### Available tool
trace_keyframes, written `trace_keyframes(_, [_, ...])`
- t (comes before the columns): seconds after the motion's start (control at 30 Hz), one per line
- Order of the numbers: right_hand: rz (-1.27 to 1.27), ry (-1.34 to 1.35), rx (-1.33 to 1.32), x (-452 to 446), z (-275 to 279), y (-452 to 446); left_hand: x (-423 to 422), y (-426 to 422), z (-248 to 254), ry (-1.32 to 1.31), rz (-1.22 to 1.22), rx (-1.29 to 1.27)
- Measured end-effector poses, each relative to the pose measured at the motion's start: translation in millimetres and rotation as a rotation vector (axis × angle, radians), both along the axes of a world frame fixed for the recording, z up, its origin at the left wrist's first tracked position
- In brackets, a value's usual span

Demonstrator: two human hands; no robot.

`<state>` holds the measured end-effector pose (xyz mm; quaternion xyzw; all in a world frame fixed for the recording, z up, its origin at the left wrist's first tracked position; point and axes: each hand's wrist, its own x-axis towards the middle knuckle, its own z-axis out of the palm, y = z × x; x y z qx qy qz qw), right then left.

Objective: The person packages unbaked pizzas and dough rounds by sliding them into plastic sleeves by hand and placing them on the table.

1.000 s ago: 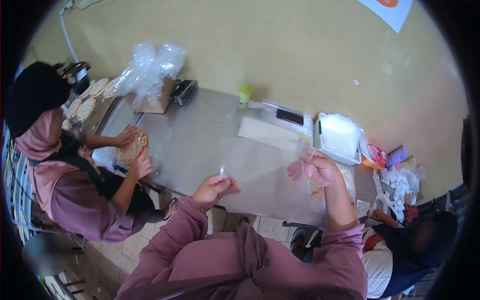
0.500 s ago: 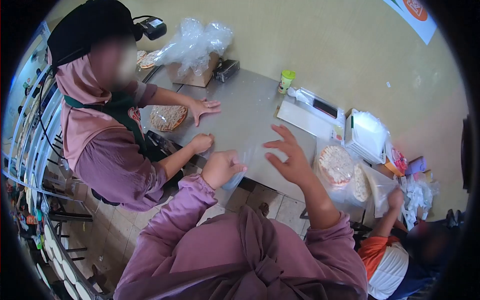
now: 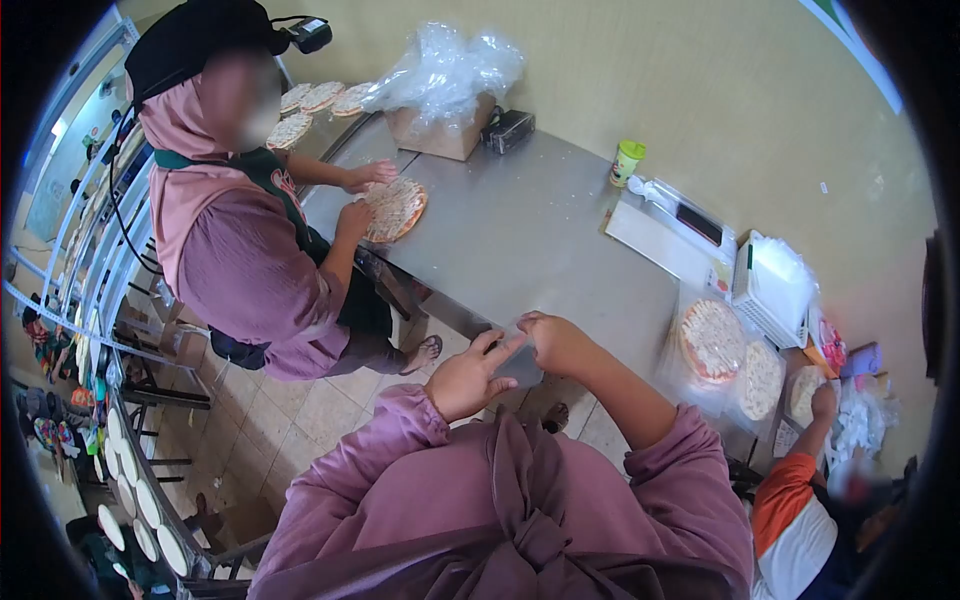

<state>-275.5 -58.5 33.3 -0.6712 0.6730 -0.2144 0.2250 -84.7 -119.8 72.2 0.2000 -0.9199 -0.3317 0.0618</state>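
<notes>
Steel table (image 3: 540,235) beside beige wall (image 3: 680,80); tiled floor (image 3: 265,425); right hand (image 3: 553,343) pinching clear plastic (image 3: 526,371), left hand (image 3: 467,383) spread against it.

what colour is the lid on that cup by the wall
The lid is lime green; head view shows it best.

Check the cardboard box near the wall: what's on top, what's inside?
Crumpled clear plastic bulges above the cardboard box. Anything deeper can't be seen; plastic and box walls cover it.
</notes>
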Motion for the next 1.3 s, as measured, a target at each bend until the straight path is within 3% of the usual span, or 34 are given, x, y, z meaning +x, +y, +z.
trace_keyframes(0.13, [0.088,0.038,0.108,8.5,10.8,3.2,8.7,-3.2,-22.9,-0.193,0.042,-0.116])
trace_keyframes(0.27, [0.094,0.008,0.056,6.4,21.2,11.1,20.1,-20.8,-42.8,-0.447,0.127,-0.001])
trace_keyframes(0.37, [0.050,-0.075,0.054,1.4,31.5,19.8,41.8,-19.4,-61.8,-0.224,0.230,-0.012])
trace_keyframes(0.53, [-0.066,-0.131,0.077,-0.6,20.6,37.2,44.6,-6.7,-69.9,0.194,0.246,0.190])
trace_keyframes(0.73, [-0.252,-0.044,0.155,10.4,-8.8,57.7,43.8,-8.6,-72.3,0.154,0.150,0.074])
trace_keyframes(0.9, [-0.301,0.018,0.198,9.9,-24.9,60.6,47.2,-6.1,-75.7,0.104,0.154,0.168])
trace_keyframes(1.07, [-0.504,-0.593,0.315,-18.0,-23.2,59.0,52.7,-7.1,-83.7,0.048,0.142,0.254])
trace_keyframes(1.1, [-0.520,-0.595,0.312,-22.4,-30.5,60.8,54.6,-7.8,-86.2,0.037,0.133,0.261])
trace_keyframes(1.17, [-0.804,-0.924,0.203,-31.9,-56.5,58.5,57.0,-7.6,-82.5,-0.054,0.177,0.321])
trace_keyframes(1.2, [-0.813,-0.926,0.196,-36.1,-66.8,55.2,57.7,-8.5,-83.4,-0.055,0.167,0.318])
trace_keyframes(1.27, [-0.905,-1.310,0.140,-43.8,-86.7,47.4,59.9,-8.6,-86.7,-0.117,0.181,0.328])
trace_keyframes(1.3, [-0.908,-1.314,0.134,-46.7,-94.4,40.6,61.2,-8.9,-88.7,-0.119,0.175,0.324])
